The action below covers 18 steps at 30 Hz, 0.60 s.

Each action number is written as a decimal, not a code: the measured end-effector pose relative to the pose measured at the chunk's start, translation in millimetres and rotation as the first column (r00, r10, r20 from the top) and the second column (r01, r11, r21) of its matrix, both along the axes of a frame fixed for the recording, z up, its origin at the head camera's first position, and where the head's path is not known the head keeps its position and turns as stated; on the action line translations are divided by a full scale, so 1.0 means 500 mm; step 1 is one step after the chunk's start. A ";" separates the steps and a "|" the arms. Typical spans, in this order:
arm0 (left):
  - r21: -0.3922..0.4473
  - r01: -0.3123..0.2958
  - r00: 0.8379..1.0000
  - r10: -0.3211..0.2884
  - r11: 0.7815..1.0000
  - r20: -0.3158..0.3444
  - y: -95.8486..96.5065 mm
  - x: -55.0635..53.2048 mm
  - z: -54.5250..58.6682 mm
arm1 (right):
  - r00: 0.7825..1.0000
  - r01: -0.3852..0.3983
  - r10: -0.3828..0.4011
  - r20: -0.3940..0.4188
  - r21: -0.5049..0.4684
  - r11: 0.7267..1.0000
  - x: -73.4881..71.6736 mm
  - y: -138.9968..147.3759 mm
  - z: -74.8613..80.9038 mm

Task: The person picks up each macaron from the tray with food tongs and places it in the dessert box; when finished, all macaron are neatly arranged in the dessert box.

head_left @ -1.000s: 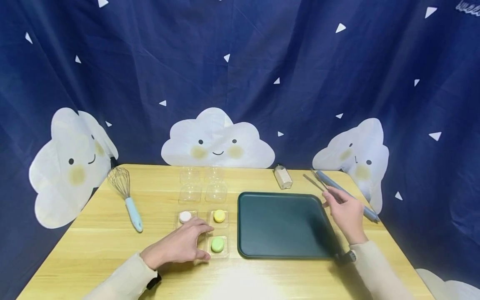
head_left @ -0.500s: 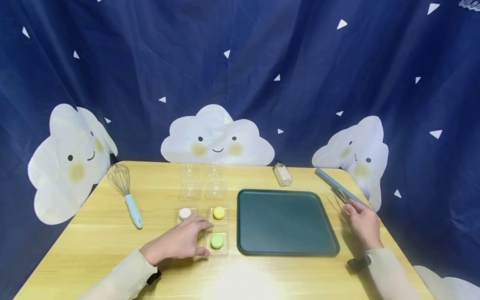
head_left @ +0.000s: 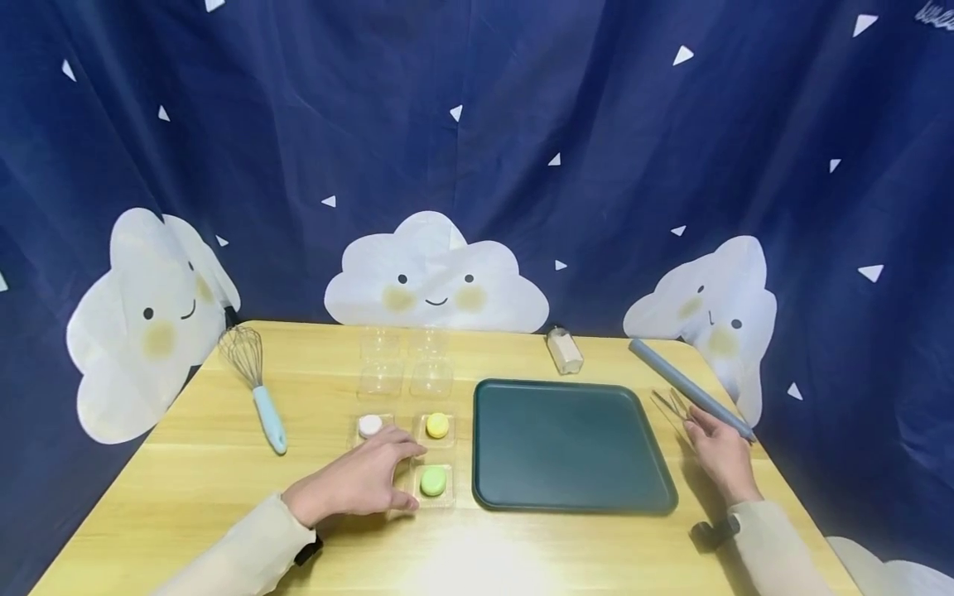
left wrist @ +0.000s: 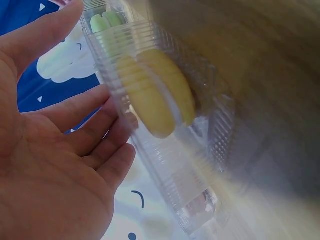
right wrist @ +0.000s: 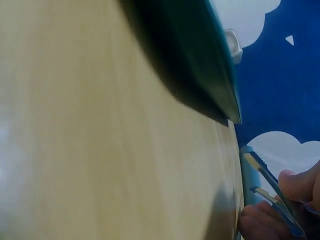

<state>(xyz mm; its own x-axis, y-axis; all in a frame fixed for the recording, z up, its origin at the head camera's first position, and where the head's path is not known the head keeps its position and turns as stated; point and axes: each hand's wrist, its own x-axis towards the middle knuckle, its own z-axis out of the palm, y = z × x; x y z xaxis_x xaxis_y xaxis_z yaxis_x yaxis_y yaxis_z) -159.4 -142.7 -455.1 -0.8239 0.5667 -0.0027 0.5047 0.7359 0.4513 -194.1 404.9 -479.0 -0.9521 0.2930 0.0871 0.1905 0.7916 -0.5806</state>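
Note:
My left hand (head_left: pixel 365 476) is spread beside clear boxes, thumb and fingers apart; in the left wrist view its fingertips are at a box wall, contact unclear. The boxes hold a pale macaron (head_left: pixel 369 425), a yellow macaron (head_left: pixel 437 425) and a green macaron (head_left: pixel 433 481). Close up in the left wrist view, a yellowish macaron (left wrist: pixel 155 92) sits in its box; which box that is, I cannot tell. My right hand (head_left: pixel 721 455) grips small metal tongs (head_left: pixel 674 404) right of the dark green tray (head_left: pixel 574 507). Their serrated tips (right wrist: pixel 257 161) stand apart with nothing between them.
A blue-grey rolling pin (head_left: pixel 689 387) lies slanted just beyond my right hand. At the left is a whisk (head_left: pixel 268 418) with a light blue handle. Several clear lids (head_left: pixel 382 378) stand at the back, left of a clear container (head_left: pixel 565 352) with white contents. A dark blue curtain (head_left: pixel 596 99) hangs behind.
My right hand has moved right and nearer, away from the tray's edge, carrying the tongs, whose tips now stand close to the rolling pin. The left hand has stayed in place.

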 end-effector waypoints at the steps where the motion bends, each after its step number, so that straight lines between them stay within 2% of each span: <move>1: 0.001 0.000 1.000 0.000 1.000 0.001 0.000 0.001 -0.001 | 1.000 -0.005 0.005 -0.001 0.011 1.000 -0.001 0.000 -0.001; 10: 0.000 0.013 1.000 -0.013 1.000 -0.012 -0.003 0.001 -0.005 | 1.000 -0.014 0.014 0.004 0.035 0.999 -0.002 -0.008 -0.005; 18: 0.003 0.017 0.999 -0.017 1.000 -0.027 -0.002 0.000 -0.003 | 0.999 0.000 0.002 -0.035 0.060 0.998 -0.007 -0.012 -0.011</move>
<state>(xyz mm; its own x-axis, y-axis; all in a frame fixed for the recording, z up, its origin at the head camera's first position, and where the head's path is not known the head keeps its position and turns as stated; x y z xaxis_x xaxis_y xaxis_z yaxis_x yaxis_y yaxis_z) -159.3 -143.6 -456.5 -0.8137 0.5808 0.0216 0.5295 0.7254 0.4397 -197.5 398.9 -484.4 -0.9485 0.2853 0.1379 0.1699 0.8254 -0.5384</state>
